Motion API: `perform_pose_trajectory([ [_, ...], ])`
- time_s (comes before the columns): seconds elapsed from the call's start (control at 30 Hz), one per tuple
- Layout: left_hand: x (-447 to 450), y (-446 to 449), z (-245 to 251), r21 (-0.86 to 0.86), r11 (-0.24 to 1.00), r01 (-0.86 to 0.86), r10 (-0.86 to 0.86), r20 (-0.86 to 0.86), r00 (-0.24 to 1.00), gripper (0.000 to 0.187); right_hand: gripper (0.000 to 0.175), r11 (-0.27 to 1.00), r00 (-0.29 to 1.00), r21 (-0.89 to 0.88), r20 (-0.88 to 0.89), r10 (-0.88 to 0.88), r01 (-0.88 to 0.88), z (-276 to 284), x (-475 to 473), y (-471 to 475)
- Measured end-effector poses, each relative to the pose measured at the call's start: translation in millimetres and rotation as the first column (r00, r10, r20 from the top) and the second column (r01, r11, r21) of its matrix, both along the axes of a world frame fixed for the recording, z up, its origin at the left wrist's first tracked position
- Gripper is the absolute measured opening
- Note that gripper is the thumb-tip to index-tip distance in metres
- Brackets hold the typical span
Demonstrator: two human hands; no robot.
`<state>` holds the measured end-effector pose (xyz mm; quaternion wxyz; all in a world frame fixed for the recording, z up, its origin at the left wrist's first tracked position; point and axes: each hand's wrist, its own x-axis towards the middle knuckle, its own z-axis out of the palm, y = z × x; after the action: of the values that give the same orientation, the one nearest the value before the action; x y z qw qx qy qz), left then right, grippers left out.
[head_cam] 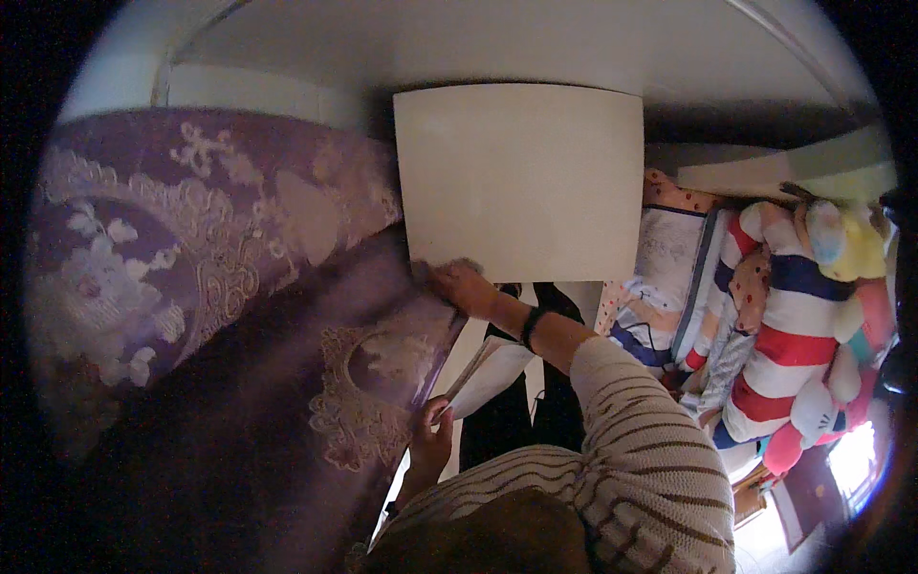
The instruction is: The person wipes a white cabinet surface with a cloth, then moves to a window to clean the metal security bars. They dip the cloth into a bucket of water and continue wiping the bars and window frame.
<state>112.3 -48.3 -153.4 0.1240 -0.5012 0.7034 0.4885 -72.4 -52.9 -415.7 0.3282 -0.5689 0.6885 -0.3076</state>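
My left hand (434,434) grips thin sheets of paper or a booklet (495,369) by one edge, between thumb and fingers, at the side of the purple patterned cover. My right arm, in a striped knit sleeve with a dark band at the wrist, reaches across above the paper. My right hand (462,287) is at the near left corner of a pale, flat-topped cabinet or box (520,183). Something dark and blurred, perhaps a cloth, shows at its fingertips; whether it is held cannot be made out.
A purple cover with floral patterns (229,287) spreads over the left side, close against the pale top. At right lie folded fabrics (667,251), a striped red, white and navy soft item (778,344) and plush toys (814,412). A pale wall stands behind.
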Motion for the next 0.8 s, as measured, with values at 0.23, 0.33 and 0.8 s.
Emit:
perform_pose_trajectory([
  [0.23, 1.3, 3.9, 1.4, -0.106, 0.994, -0.027, 0.031, 0.038, 0.999, 0.023, 0.030, 0.782, 0.776, 0.305, 0.171, -0.607, 0.544, -7.6, -164.6, 147.5],
  [0.33, -3.5, 3.5, -2.7, -0.064, 0.998, -0.024, 0.024, -0.002, 1.000, 0.023, 0.058, 0.737, 0.576, -0.071, -0.574, -0.582, 0.673, -14.2, -250.5, 131.1],
  [0.8, -19.5, -2.4, 1.7, -0.111, 0.991, 0.071, -0.073, -0.012, 0.997, 0.021, 0.037, 0.822, 0.843, 0.209, -0.232, -0.485, 0.530, 5.6, -111.4, 198.1],
])
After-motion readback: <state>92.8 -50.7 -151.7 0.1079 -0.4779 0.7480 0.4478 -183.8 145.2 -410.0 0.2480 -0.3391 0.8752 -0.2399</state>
